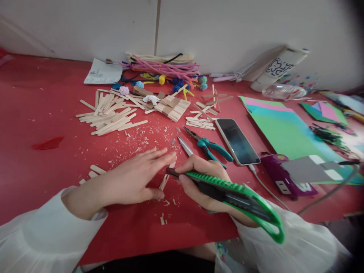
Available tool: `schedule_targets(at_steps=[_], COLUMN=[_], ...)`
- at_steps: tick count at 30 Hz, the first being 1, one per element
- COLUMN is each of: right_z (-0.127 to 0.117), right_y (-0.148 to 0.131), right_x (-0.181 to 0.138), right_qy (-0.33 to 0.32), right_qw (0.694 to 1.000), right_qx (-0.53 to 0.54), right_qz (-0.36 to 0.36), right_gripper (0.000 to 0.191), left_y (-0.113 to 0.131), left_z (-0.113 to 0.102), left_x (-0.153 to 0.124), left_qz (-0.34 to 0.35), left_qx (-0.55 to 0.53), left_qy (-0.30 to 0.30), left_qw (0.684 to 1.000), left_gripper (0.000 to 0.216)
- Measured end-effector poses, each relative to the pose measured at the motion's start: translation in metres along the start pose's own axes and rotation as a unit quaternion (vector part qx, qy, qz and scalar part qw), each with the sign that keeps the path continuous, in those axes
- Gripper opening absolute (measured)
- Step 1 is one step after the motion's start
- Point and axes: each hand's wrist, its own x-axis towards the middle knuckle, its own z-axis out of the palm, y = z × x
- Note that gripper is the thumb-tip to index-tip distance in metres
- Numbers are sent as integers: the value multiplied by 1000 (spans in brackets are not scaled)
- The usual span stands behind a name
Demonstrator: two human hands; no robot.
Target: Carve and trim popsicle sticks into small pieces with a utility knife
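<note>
The right hand [204, 182] grasps a green utility knife [247, 203], thumb and fingers closed around its body. The handle end points toward the person, over the right sleeve [295, 235]; the tip points left. Loose wood shavings [163, 220] lie on the red bench [127, 235] nearer to the person than both hands.

The left hand [136, 176] is spread, palm down. Its thumb touches the near end of a wooden stick [163, 182]; its fingertips reach beside the far end. The stick lies on the bench at a slant, between the left thumb and fingers and just to the left of the right hand. The knife tip is at the stick's middle; blade contact cannot be determined. Several short sticks [97, 169] lie beside the left forearm.

Just beyond the right hand, a pointed metal blade [185, 146] projects from behind the fingers. Teal-handled pliers [212, 146] lie next to it, and a phone [239, 142] with a cable attached lies to their right. Farther right are a purple device [275, 172] and green sheets [280, 131].

Beyond the left hand is a loose pile of sticks [110, 113], with a banded bundle [173, 107] to its right. Pink pipe cleaners [165, 67] lie near the wall [93, 26].
</note>
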Motion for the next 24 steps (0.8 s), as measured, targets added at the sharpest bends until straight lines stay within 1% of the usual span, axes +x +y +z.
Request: schedule_targets(at_steps=[7,13,19,24], right_z=[-1,-2,-1,-2], right_y=[2,2,4,1], right_x=[-3,-2,-3,0], right_qy=[-57,-59,-57,-78], right_qw=[997,995,994,993], right_qx=[-16,-22,-38,-3], right_qz=[-57,-83,-80,-88], right_gripper=[11,14,10,11], left_y=[1,2,1,1], left_z=[3,0,2,2], left_x=[1,0,-1,-1], left_qz=[26,23,26,25], left_qx=[8,12,7,9], left_qy=[-9,-18,-9,-8], left_qw=[1000,1000,1000,1000], left_gripper=[76,74,72,73])
